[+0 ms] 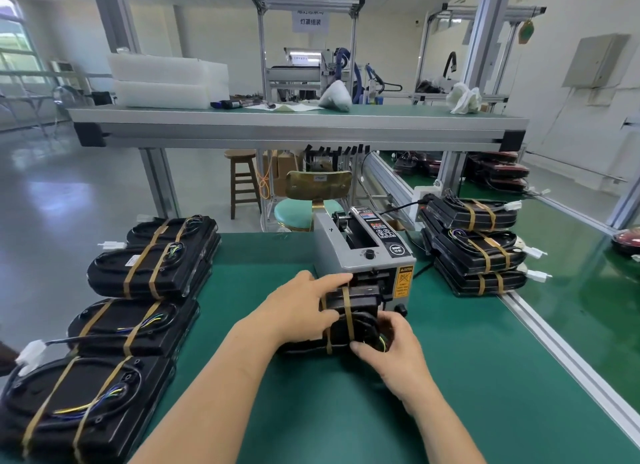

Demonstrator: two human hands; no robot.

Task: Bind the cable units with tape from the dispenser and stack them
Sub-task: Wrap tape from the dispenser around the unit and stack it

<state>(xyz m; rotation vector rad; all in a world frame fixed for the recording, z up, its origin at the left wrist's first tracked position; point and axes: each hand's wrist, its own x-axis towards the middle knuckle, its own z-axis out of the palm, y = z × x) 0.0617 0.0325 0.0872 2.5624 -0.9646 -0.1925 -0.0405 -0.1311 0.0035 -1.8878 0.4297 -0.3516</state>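
Black cable unit (349, 320) low over green table (485, 377), just in front of grey tape dispenser (363, 252), with brown tape (347, 311) wrapped across it. Left hand (298, 308) clasping its left side, fingers over the top. Right hand (393, 347) curled round its right end. Taped units piled in left stacks (145, 273) and right stack (474, 249).

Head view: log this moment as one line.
phase: taping | left grip: holds cable unit at tape dispenser | right grip: grips its near end | bands: two on | bound stacks left, right
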